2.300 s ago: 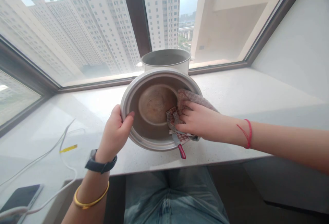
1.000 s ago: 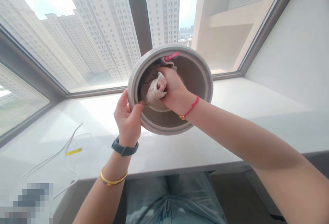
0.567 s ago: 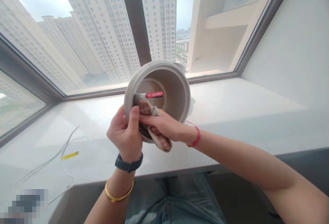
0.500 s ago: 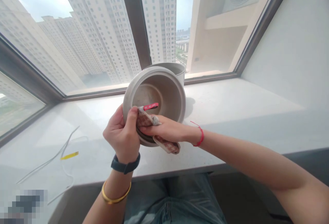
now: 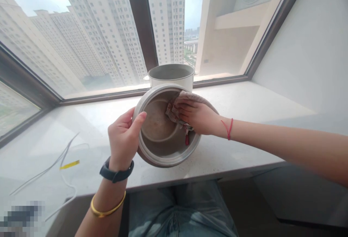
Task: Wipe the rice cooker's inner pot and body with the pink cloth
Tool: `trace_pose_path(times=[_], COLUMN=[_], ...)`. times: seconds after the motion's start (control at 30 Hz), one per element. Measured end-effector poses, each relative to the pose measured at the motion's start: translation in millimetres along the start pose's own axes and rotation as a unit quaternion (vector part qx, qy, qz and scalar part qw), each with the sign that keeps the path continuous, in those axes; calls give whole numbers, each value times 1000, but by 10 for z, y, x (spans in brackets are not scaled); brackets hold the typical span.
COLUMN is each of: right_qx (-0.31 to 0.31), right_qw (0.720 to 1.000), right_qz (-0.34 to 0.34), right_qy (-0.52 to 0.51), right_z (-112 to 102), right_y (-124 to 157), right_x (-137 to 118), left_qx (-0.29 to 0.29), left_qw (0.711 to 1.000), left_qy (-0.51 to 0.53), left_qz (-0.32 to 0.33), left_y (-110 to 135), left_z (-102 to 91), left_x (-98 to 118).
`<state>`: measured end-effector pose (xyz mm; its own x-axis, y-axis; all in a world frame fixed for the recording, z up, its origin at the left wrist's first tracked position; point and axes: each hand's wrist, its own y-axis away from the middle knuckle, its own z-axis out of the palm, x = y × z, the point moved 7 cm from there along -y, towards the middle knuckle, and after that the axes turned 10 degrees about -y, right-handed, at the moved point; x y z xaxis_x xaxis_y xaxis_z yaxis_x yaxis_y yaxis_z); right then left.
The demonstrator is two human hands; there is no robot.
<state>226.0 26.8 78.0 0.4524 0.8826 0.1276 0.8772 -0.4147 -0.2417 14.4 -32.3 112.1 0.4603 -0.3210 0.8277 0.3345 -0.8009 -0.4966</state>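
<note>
Cloth (image 5: 173, 113) has shifted rightward inside tilted pot (image 5: 157, 123), over white windowsill (image 5: 231, 153).

Cooking pot (image 5: 159, 123) at centre over the windowsill (image 5: 239, 121), mouth tilted toward the person. Left hand (image 5: 123, 137) on its left rim; right hand (image 5: 199, 117) inside at right, on a cloth (image 5: 172, 113) against the inner wall. Second pot (image 5: 172, 74) directly behind, before the window (image 5: 108, 48). Cable (image 5: 43, 171) on windowsill, well left. Pixelated object (image 5: 23, 211) nearer the person, at far left, apparently on windowsill.
</note>
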Motion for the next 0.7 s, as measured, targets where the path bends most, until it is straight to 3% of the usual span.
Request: trace_pose_path(times=[0.17,0.27,0.37,0.47,0.53,0.6,0.7], right_qx=[54,78,138,183,224,297,405], right_qw=[982,978,986,975,958,927,847], right_qz=[-91,-109,-15,119,174,208,255], right_qy=[-158,-159,-88,-41,-51,-100,-232], right_z=[-367,-512,-596,-585,-539,-478,-275], right_y=[-301,-410,-390,-253,-133,-5,143], right_x=[144,114,171,293,347,369,306], left_qx=[-57,-73,-48,36,98,142,195], left_qw=[998,997,999,999,993,986,974], left_qy=[23,34,21,30,57,80,113], left_qz=[-5,-7,3,17,25,33,35], left_y=[-100,-148,-182,-197,-178,-134,-30], left_z=[158,192,96,-92,-196,-244,-236], left_x=[34,54,85,116,132,145,153])
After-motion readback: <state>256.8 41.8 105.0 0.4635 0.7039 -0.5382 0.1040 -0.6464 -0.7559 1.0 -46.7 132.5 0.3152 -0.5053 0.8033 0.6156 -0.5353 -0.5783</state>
